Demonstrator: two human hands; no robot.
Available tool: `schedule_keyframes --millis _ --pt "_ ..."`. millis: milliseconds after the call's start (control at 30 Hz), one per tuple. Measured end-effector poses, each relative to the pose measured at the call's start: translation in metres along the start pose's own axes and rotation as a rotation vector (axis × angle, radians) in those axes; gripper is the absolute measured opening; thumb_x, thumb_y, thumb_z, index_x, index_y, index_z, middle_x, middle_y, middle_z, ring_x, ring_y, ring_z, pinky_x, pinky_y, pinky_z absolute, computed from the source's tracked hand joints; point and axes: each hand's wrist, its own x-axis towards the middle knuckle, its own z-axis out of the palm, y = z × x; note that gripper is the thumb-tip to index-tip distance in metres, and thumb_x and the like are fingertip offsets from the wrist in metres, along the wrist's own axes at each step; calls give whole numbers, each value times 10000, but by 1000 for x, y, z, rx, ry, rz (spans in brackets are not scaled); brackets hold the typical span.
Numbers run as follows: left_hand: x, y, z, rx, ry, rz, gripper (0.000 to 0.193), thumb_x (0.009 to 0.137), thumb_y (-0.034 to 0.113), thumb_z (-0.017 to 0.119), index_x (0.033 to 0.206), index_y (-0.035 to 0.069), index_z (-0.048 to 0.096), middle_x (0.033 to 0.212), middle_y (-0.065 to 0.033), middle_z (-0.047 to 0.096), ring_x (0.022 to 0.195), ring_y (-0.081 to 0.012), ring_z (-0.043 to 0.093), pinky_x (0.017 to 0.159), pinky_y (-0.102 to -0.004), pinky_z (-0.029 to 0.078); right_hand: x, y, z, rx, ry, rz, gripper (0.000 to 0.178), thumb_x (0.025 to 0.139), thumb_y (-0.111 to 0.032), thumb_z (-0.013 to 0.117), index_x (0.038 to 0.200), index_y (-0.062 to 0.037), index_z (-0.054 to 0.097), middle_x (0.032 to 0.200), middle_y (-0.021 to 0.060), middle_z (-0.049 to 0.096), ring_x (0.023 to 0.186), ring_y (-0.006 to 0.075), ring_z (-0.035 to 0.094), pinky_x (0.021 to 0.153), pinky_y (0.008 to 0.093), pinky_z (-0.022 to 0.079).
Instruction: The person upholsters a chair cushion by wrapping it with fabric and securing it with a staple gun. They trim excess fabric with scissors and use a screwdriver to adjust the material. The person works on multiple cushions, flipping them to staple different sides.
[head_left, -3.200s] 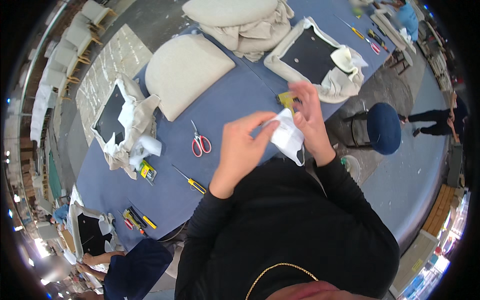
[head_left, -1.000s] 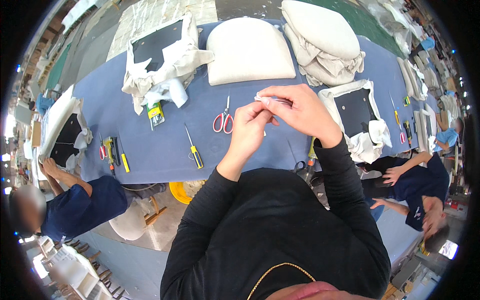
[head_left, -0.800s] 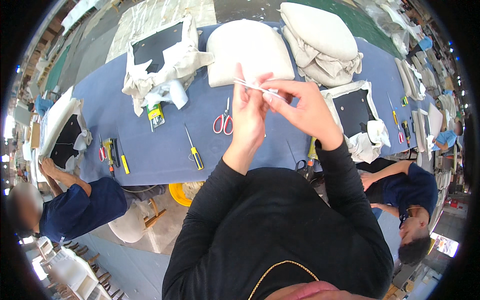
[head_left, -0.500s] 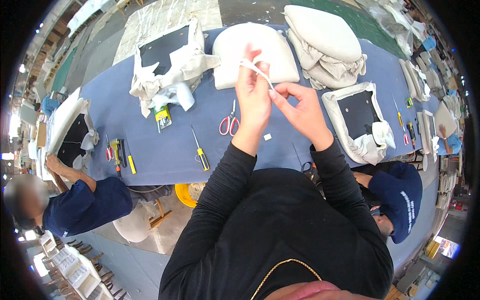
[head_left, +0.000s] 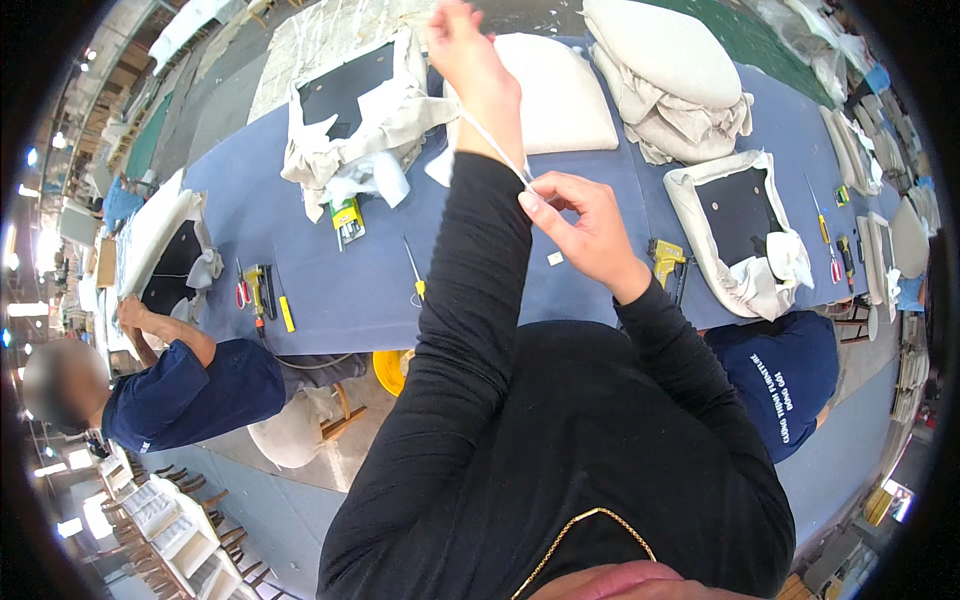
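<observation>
My left hand is raised over the far side of the table, its fingers curled in. A thin white strip runs from behind my left wrist down to my right hand. The thumb and forefinger of my right hand pinch this strip; its upper part is hidden behind my left hand. Beyond the wrist lies a pale padded seat cushion, partly covered by my arm. A small white square piece rests on the table below my right hand.
On the blue-covered table lie fabric-edged cushions with black undersides, stacked cushions, a yellow-handled screwdriver and a yellow tool. Co-workers in dark shirts sit left and right.
My left hand has moved up and away, stretching the strip out between both hands. My right hand stays pinched on it, slightly lower. The red-handled scissors are now hidden behind my left arm.
</observation>
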Motion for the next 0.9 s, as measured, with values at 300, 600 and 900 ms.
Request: schedule_keyframes --millis 300,600,900 --pt "66 -9 23 -663 385 -410 430 1086 550 628 1026 141 509 792 -8 534 678 -152 553 649 -303 488 20 -36 -1 94 175 51 218 1057 -222 758 1040 -6 775 786 -1 695 723 45 586 654 251 471" --pt "19 -67 -18 1827 -1034 1122 207 978 142 673 1154 207 759 1166 -17 703 1156 -254 665 892 -498 564 33 -63 16 112 -42 80 403 1096 -315 694 856 8 711 624 31 586 586 39 497 560 271 396" --pt "115 -69 -54 -103 195 -597 95 1020 182 675 1086 135 725 1040 -68 743 976 -266 725 875 -514 594 -23 -29 6 458 -152 201 435 1157 -288 617 829 -10 684 713 -13 649 677 48 582 623 268 458"
